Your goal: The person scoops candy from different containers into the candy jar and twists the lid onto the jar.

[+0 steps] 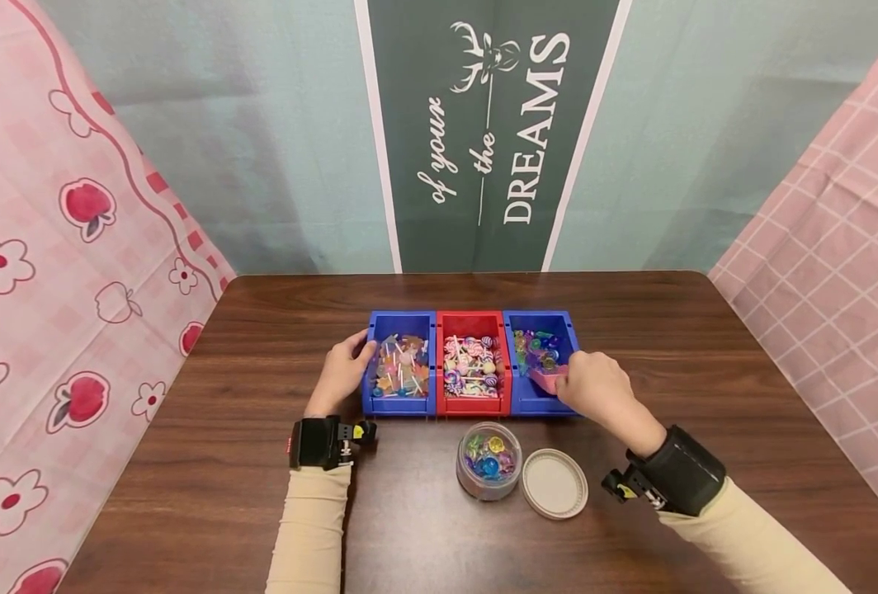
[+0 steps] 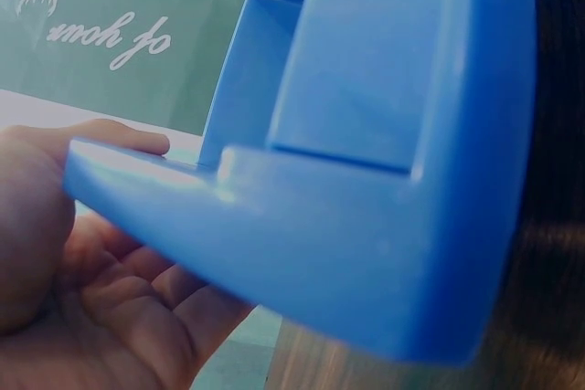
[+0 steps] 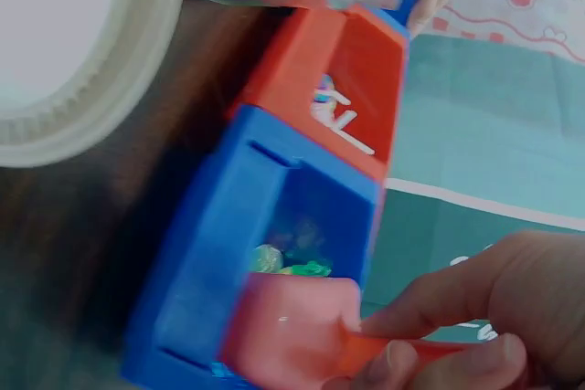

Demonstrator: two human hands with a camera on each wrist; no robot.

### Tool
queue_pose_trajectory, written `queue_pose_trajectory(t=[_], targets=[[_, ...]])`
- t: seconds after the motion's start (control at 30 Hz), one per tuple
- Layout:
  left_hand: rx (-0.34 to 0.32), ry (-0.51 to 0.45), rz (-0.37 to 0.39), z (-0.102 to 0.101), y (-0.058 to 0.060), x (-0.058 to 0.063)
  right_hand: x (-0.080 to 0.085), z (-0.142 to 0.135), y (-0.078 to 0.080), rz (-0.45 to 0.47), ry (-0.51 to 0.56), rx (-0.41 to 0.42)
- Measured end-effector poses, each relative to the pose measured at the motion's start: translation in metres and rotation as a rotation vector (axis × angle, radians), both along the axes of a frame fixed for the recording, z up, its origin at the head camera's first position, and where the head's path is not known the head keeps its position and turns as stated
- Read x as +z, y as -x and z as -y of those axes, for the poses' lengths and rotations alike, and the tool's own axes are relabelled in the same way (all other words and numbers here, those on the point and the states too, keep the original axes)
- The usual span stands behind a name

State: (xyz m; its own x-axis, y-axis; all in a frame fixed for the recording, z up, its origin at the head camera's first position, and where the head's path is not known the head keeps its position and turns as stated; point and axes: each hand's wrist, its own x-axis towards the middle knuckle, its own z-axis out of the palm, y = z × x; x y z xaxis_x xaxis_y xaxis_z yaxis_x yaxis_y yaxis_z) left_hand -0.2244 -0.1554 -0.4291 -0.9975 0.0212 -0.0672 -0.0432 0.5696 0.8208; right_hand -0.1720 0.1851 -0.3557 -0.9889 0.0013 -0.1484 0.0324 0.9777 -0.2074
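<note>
Three joined bins stand in a row in the head view. At the left blue bin (image 1: 400,407), my left hand (image 1: 341,371) grips the side wall, thumb over the rim and fingers outside, as the left wrist view shows. Small candy-like pieces on white sticks lie in that bin. My right hand (image 1: 598,388) holds a pink scoop (image 1: 549,380) by its handle, with the scoop's head inside the right blue bin (image 1: 539,407). Colourful clear gem-like beads (image 1: 535,342) fill part of this bin. Whether the scoop carries any beads is hidden.
Between the blue bins sits a red bin (image 1: 473,407) of lollipop-shaped pieces. In front stands an uncovered clear jar (image 1: 488,488) with similar colourful beads inside. Its round whitish lid (image 1: 554,484) lies beside it on the dark wooden table (image 1: 409,536). Curtains hang around the table.
</note>
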Motion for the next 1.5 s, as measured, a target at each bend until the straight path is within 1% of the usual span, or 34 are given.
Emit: queue_pose_trajectory(t=[0.23,0.4,0.53,0.7,0.8,0.97,1.1,1.3,1.5], targets=[[-0.010,0.022,-0.048,0.000,0.000,-0.001,-0.016,-0.004,-0.002,-0.046,0.050,0.001],[-0.009,0.015,-0.019,0.000,0.000,-0.001,-0.023,-0.005,-0.006,-0.086,0.075,-0.009],[-0.012,0.021,-0.030,0.000,0.001,-0.002,-0.028,-0.003,-0.009,-0.103,0.082,-0.019],[-0.015,0.014,-0.030,0.000,0.002,-0.002,-0.030,-0.001,-0.006,-0.098,0.075,-0.039],[-0.020,0.020,-0.029,-0.001,0.001,-0.002,-0.036,-0.001,-0.003,-0.115,0.077,-0.049],[-0.028,0.020,-0.018,-0.002,0.000,0.000,-0.050,-0.003,-0.004,-0.164,0.074,-0.023],[-0.019,0.001,-0.003,-0.002,0.000,0.001,-0.058,-0.004,-0.005,-0.201,0.079,-0.007],[-0.003,-0.007,-0.004,-0.001,0.001,-0.001,-0.065,-0.004,-0.007,-0.238,0.086,0.009],[-0.002,-0.002,-0.008,0.001,0.001,-0.003,-0.068,-0.005,-0.009,-0.284,0.099,0.021]])
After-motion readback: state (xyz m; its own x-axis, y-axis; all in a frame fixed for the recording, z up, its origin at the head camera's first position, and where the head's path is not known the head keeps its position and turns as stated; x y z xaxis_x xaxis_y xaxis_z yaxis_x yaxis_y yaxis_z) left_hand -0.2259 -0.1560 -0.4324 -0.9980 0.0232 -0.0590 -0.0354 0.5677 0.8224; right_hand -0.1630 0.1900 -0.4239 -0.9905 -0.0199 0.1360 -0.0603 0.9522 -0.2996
